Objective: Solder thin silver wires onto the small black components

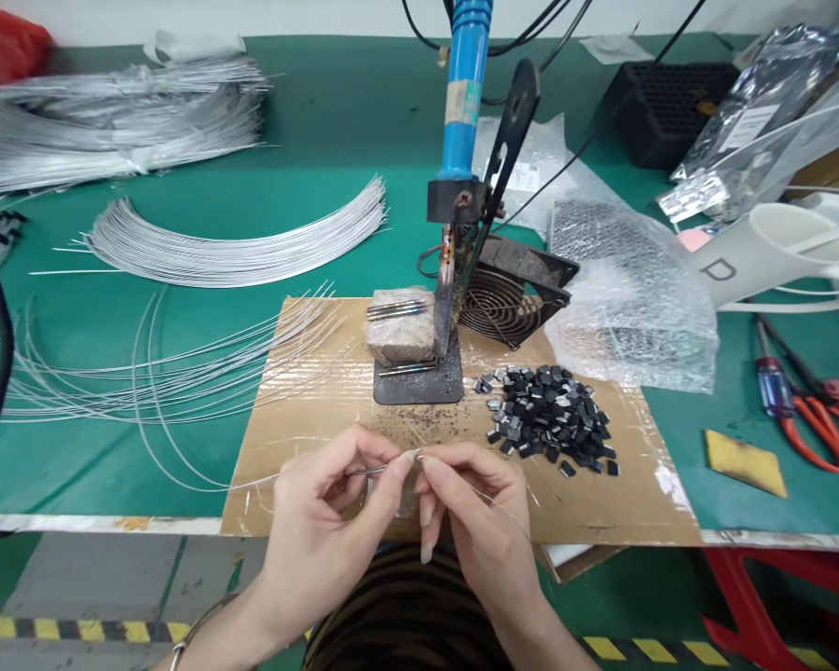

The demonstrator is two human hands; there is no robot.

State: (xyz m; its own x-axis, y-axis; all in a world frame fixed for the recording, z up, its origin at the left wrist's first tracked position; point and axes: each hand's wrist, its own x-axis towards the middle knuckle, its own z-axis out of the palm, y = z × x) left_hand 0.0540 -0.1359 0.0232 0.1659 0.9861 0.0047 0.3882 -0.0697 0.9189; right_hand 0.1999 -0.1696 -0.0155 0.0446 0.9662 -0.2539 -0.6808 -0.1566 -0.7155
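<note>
My left hand (353, 494) and my right hand (472, 499) meet above the front of the cardboard sheet (272, 457). Between its thumb and forefinger, my left hand pinches a thin grey-white cable (252, 485) whose long loop runs off to the left. My right hand is closed too, fingertips at the cable's end, with a fine wire (493, 503) trailing across its palm side. The tiny part between the fingertips is too small to make out. Just beyond stands a soldering iron (467, 102) clamped upright, its tip beside a whitish block (400, 326) carrying thin metal rods.
Small black connector pieces (552, 415) lie heaped to the right. Loose cables (76, 391) and a curved cable bundle (244, 247) lie left. A small fan (510, 298) stands behind the iron. Farther right are bubble wrap (622, 289), a yellow sponge (745, 461) and orange-handled pliers (821, 433).
</note>
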